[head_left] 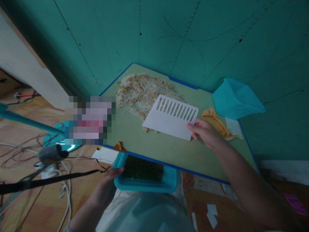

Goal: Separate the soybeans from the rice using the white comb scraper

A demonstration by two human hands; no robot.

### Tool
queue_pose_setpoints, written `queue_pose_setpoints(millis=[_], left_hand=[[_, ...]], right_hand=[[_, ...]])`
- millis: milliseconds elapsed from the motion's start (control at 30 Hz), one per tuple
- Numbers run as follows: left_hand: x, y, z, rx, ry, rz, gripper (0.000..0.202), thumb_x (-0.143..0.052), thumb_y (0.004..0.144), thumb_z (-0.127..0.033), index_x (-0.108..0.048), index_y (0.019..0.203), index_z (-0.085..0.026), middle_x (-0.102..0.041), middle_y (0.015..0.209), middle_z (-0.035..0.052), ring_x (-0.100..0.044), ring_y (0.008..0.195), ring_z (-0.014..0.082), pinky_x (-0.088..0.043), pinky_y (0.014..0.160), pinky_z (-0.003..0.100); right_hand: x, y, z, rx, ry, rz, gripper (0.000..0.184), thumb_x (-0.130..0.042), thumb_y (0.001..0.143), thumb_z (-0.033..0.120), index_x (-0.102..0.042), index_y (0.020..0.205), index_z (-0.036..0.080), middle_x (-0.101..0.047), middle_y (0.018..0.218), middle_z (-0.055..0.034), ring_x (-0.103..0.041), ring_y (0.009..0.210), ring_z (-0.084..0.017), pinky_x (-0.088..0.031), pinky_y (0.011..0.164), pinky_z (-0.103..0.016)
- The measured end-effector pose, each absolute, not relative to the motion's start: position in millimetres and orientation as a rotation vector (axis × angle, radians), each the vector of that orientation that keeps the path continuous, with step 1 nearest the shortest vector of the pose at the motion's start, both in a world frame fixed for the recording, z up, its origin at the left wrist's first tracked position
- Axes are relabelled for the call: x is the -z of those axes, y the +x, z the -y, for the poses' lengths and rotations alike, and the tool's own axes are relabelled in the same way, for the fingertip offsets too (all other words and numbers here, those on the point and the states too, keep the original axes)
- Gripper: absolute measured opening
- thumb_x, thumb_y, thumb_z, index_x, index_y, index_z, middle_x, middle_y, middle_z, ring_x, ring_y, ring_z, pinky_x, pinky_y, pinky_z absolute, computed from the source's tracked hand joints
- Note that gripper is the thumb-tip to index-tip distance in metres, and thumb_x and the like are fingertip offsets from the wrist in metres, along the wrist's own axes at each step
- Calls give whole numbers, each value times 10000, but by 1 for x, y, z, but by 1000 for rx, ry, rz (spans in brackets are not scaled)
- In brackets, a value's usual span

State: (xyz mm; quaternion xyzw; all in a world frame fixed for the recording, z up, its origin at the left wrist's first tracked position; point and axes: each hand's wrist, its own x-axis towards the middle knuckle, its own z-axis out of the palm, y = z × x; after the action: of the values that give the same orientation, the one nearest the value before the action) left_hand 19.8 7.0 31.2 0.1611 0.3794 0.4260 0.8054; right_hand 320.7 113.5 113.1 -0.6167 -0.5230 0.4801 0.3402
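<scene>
My right hand [202,131] pinches the right edge of a white plastic scraper [169,120] with a row of long slots along its top. It is held above the table, partly over a spread of pale grains mixed with round yellow-brown beans [142,88]. Down at the table's front edge, my left hand [114,175] grips the left rim of a turquoise tub [145,186]. Small dark green beans [143,167] lie across the tub's bottom. The tub sits against my lap, its far side tucked under the table edge.
The blue-edged table [135,138] stands against a green wall [169,38]. On its right are a turquoise container [238,98] and a crumpled orange-brown cloth-like piece [217,124]. A blurred-out patch [90,119] covers the left edge. Cables [69,193] litter the floor.
</scene>
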Motion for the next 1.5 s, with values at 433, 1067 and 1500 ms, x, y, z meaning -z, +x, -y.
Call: queue_pose_setpoints(millis=[433, 1067, 1500], left_hand=[[-29, 19, -5, -907, 343, -851, 191, -587, 697, -277, -719, 830, -237, -743, 788, -49, -638, 858, 222, -506, 609, 212], [-29, 21, -7, -911, 311, -886, 221, -611, 659, -288, -713, 850, -243, -742, 677, -25, -658, 592, 190, -510, 541, 229], [-27, 29, -4, -922, 252, -970, 227, -686, 577, -277, -718, 802, -260, -740, 825, -33, -607, 925, 257, -499, 704, 285]], right_hand=[[-115, 317, -108, -1271, -1657, 1394, 259, -587, 655, 395, -501, 691, 154, -424, 440, 80, -318, 329, -40, -206, 354, -206], [-117, 311, -74, -1446, -1694, 1498, 235, -531, 726, 378, -507, 791, 153, -426, 490, 79, -333, 345, -42, -235, 364, -198], [-118, 308, -48, -1542, -1719, 1410, 209, -539, 731, 359, -511, 798, 164, -416, 481, 77, -347, 373, -50, -260, 373, -187]])
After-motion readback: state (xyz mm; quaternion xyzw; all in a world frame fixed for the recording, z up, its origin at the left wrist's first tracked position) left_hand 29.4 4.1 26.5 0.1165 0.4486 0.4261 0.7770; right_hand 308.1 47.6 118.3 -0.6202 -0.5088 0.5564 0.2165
